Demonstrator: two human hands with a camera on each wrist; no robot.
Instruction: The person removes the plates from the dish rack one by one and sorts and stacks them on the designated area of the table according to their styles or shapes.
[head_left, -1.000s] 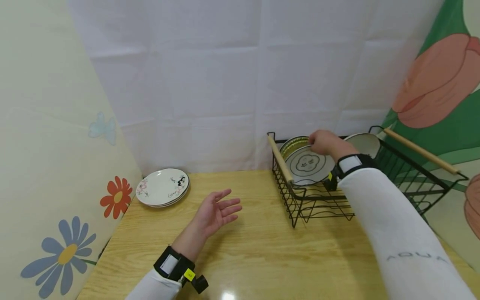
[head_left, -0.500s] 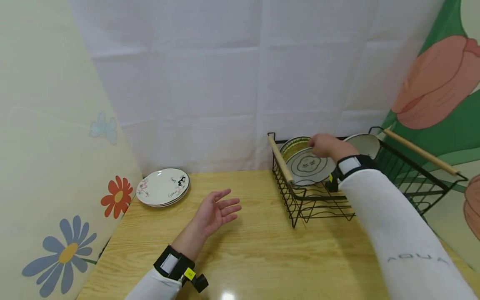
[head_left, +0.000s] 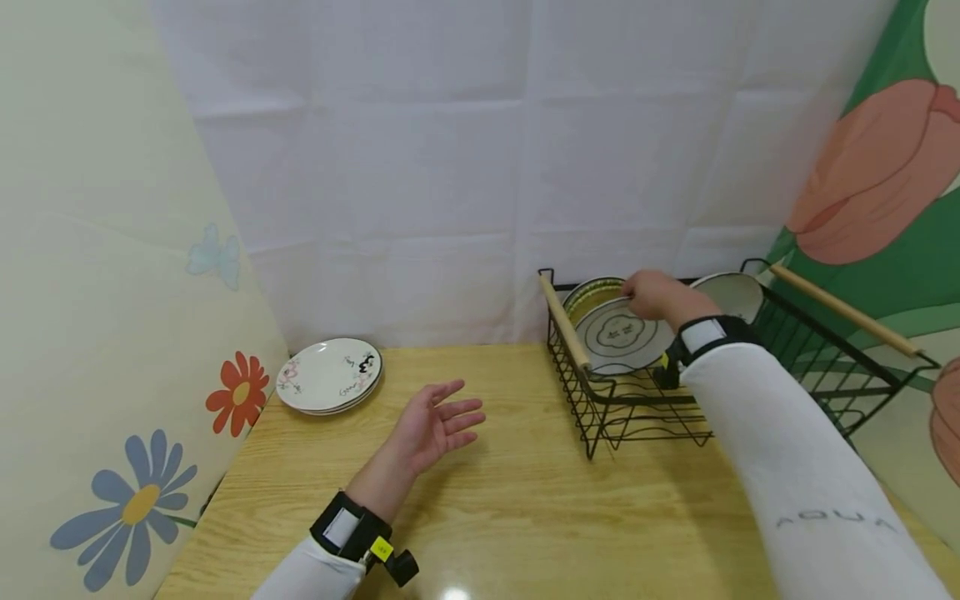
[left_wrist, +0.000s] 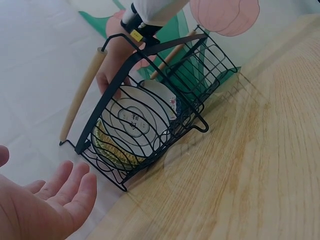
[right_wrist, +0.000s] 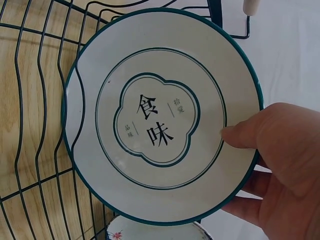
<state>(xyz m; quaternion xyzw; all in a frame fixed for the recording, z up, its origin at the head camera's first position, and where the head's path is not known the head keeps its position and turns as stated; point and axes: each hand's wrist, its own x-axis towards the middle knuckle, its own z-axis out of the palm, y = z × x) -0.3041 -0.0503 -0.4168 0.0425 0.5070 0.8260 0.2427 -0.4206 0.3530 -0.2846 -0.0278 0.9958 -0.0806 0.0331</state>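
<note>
In wire rack (head_left: 600,400): right hand (head_left: 651,293) grips white plate (head_left: 622,337).

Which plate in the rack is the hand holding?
The white plate with the dark green rim and writing in the middle. The right hand pinches its edge. The yellow-green plate stands behind it, untouched, and another white dish sits further right.

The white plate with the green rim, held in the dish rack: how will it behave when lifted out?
The plate looks like glazed ceramic, so it is probably stiff and breakable. Its shiny face may be slippery under the right hand, whose grip pinches only one edge. It may knock against the wire rack when lifted.
</note>
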